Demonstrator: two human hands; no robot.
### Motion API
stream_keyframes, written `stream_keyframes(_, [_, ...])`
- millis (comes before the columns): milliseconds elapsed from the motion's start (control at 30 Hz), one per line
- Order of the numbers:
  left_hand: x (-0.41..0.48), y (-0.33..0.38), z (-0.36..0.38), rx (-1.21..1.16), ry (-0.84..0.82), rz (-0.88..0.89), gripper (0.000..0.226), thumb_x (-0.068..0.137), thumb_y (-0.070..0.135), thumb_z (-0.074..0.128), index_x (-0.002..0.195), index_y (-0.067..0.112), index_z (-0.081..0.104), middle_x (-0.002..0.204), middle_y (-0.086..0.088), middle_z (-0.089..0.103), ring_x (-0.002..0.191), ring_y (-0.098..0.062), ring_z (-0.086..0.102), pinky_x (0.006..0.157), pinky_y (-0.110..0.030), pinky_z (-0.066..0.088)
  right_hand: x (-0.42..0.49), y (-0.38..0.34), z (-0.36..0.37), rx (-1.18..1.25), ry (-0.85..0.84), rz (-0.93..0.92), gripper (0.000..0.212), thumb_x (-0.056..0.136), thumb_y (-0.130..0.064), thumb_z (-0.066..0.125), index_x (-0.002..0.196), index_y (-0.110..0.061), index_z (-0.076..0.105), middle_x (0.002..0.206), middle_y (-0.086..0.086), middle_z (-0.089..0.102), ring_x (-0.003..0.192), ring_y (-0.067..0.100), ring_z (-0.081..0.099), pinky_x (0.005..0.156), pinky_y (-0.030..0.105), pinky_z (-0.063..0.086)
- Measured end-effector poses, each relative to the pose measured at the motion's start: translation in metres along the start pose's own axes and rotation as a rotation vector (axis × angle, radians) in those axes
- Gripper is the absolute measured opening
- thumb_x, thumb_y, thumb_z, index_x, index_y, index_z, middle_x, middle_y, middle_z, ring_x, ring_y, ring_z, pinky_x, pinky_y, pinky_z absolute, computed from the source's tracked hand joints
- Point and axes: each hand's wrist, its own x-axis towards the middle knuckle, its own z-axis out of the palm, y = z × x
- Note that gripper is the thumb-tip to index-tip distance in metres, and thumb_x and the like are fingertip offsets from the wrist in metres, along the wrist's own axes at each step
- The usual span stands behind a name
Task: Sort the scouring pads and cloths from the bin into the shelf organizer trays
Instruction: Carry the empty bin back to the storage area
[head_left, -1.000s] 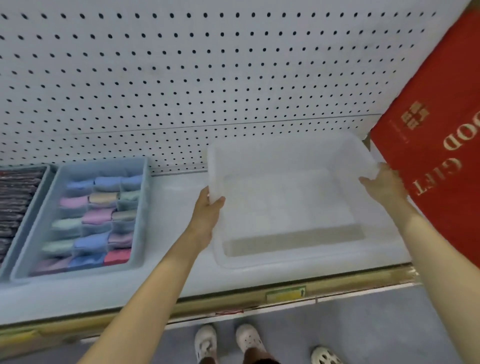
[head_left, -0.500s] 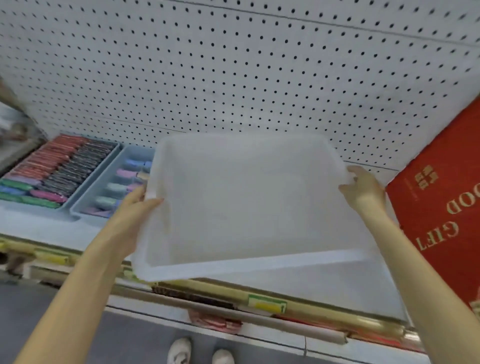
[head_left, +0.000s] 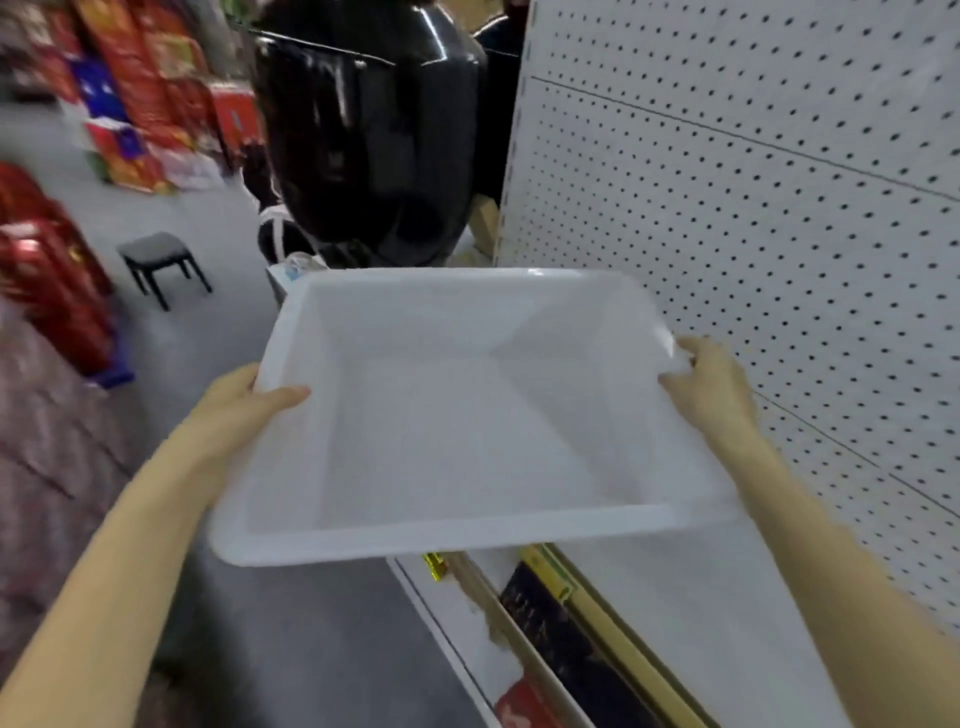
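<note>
A translucent white plastic bin (head_left: 467, 431) hangs in the air in front of me, off the shelf, and nothing lies inside it. My left hand (head_left: 244, 400) grips its left rim, thumb over the edge. My right hand (head_left: 711, 387) grips the right rim near the far corner. No scouring pads, cloths or organizer trays show in this view.
A white pegboard wall (head_left: 753, 234) rises on the right above the shelf edge (head_left: 582, 597). A large black glossy object (head_left: 363, 140) stands ahead, with a small black stool (head_left: 158, 260) on the grey floor to its left. Red boxes (head_left: 47, 270) are stacked at the far left.
The bin has been lifted off the shelf and carried left, away from the pegboard. My view has swung left, so the blue trays and the red mat have left the frame.
</note>
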Motion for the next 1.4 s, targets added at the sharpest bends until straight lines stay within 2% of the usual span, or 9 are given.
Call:
stream_keyframes(167, [0.034,-0.035,-0.12,0.008,0.223,-0.051,0.012,0.09,0.01,0.065,0.102,0.006,0.061,0.08,-0.006,0.063,0.067,-0.021,0.059,0.056,-0.028,0.042,0.018,-0.121,0.125,0.06,-0.177,-0.196,0.03,0.081,-0.002,0.054,0.108,-0.012,0.061,0.098,0.012,0.063,0.088,0.032,0.059,0.073,0.04,0.05])
stream_keyframes(333, [0.077,-0.068,-0.215,0.026,0.411,-0.098,0.014,0.089,0.011,0.066,0.101,0.005,0.063,0.088,-0.012,0.065,0.07,-0.023,0.059,0.06,-0.029,0.044,0.026,-0.225,0.238,0.099,-0.347,-0.304,0.009,0.087,-0.007,0.05,0.093,-0.007,0.057,0.082,0.014,0.058,0.072,0.032,0.053,0.056,0.033,0.034])
stream_keyframes(400, [0.097,-0.086,-0.243,0.031,0.487,-0.134,0.023,0.087,0.014,0.069,0.107,0.002,0.065,0.097,-0.015,0.066,0.077,-0.027,0.061,0.066,-0.032,0.047,0.03,-0.263,0.28,0.099,-0.408,-0.338,0.021,0.089,-0.004,0.049,0.107,-0.008,0.059,0.094,0.01,0.06,0.083,0.035,0.057,0.06,0.035,0.037])
stream_keyframes(467, [0.122,-0.1,-0.269,0.035,0.551,-0.154,0.028,0.087,0.016,0.07,0.11,0.001,0.066,0.102,-0.016,0.067,0.085,-0.029,0.063,0.075,-0.035,0.048,0.035,-0.302,0.322,0.088,-0.438,-0.34,0.043,0.089,-0.006,0.054,0.132,-0.013,0.051,0.113,0.007,0.054,0.106,0.034,0.055,0.075,0.037,0.043])
stream_keyframes(567, [0.169,-0.116,-0.297,0.049,0.641,-0.191,0.036,0.086,0.022,0.071,0.115,0.001,0.065,0.107,-0.018,0.068,0.094,-0.032,0.064,0.084,-0.04,0.051,0.056,-0.349,0.386,0.057,-0.457,-0.359,0.057,0.085,-0.01,0.059,0.139,-0.019,0.046,0.137,0.011,0.05,0.121,0.033,0.051,0.093,0.04,0.045])
stream_keyframes(833, [0.35,-0.124,-0.375,0.121,0.798,-0.287,0.042,0.089,0.035,0.066,0.114,0.002,0.062,0.099,-0.012,0.062,0.091,-0.031,0.06,0.076,-0.035,0.043,0.163,-0.5,0.554,0.072,-0.548,-0.43,0.056,0.08,-0.012,0.06,0.133,-0.023,0.049,0.13,0.013,0.054,0.113,0.036,0.054,0.094,0.046,0.047])
stream_keyframes(1133, [0.559,-0.085,-0.462,0.163,0.958,-0.399,0.061,0.087,0.048,0.063,0.127,0.003,0.051,0.122,-0.015,0.06,0.11,-0.038,0.058,0.092,-0.043,0.046,0.297,-0.707,0.721,0.064,-0.594,-0.465,0.046,0.078,-0.012,0.057,0.123,-0.024,0.057,0.13,0.017,0.052,0.11,0.04,0.055,0.095,0.05,0.047])
stream_keyframes(1267, [0.667,-0.084,-0.506,0.153,0.939,-0.411,0.059,0.086,0.049,0.062,0.123,0.004,0.053,0.117,-0.014,0.063,0.104,-0.037,0.061,0.088,-0.043,0.049,0.356,-0.78,0.804,0.085,-0.616,-0.501,0.046,0.08,-0.009,0.059,0.125,-0.017,0.058,0.125,0.018,0.058,0.107,0.038,0.058,0.09,0.044,0.049])
stream_keyframes(1400, [0.789,-0.078,-0.558,0.122,0.91,-0.366,0.063,0.08,0.057,0.063,0.119,0.007,0.055,0.111,-0.014,0.066,0.098,-0.036,0.064,0.085,-0.045,0.053,0.423,-0.855,0.885,0.107,-0.565,-0.461,0.044,0.078,-0.011,0.059,0.12,-0.022,0.059,0.121,0.016,0.06,0.101,0.039,0.06,0.088,0.047,0.051])
